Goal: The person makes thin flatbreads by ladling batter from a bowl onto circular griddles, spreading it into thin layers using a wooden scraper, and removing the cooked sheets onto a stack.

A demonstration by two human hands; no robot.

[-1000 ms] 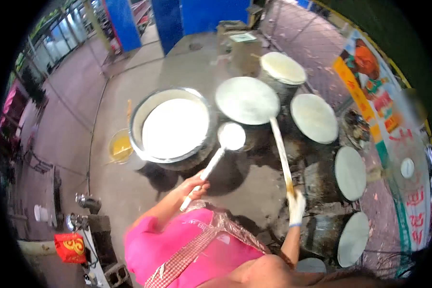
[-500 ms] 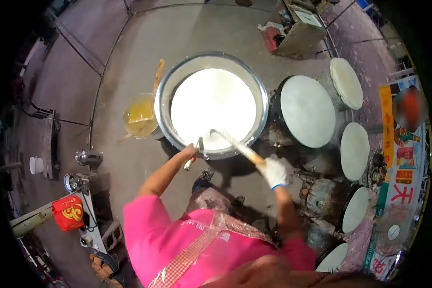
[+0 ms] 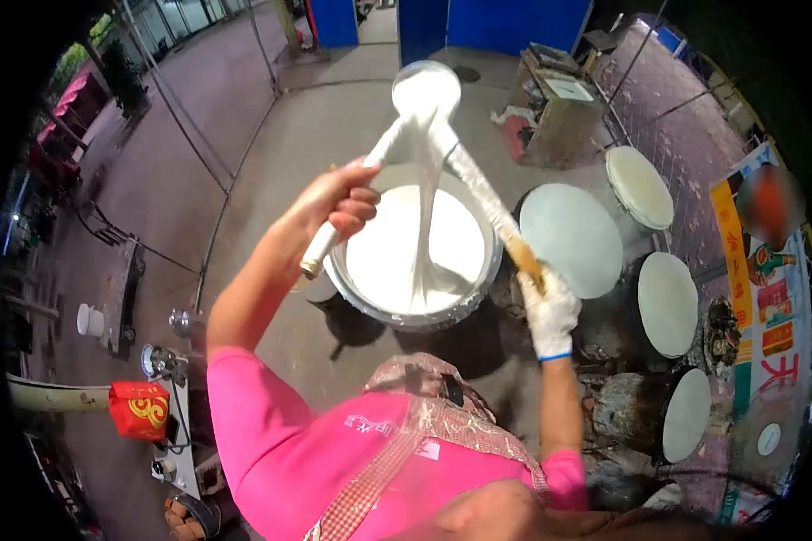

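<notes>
My bare left hand [image 3: 341,200] is closed around the white handle of a ladle. The round bowl of the ladle [image 3: 426,88] is raised high above the large metal basin [image 3: 397,319], coated in white batter. In my right hand [image 3: 550,314], which wears a white glove with a blue cuff, is a batter-covered wooden stick [image 3: 480,189]. Its far end meets the underside of the ladle's bowl. A thick stream of batter hangs from there into the white batter [image 3: 379,239] filling the basin.
Several round griddles stand along the right, one with a pale top [image 3: 571,241] close to the basin. Behind it lies a stack of pale flat rounds [image 3: 639,189]. A printed banner [image 3: 771,307] runs down the far right. A red bag [image 3: 139,411] hangs at left.
Both hands have risen and moved forward. The ladle and stick have come up from the basin, drawing batter up in a stream. My view has tilted upward.
</notes>
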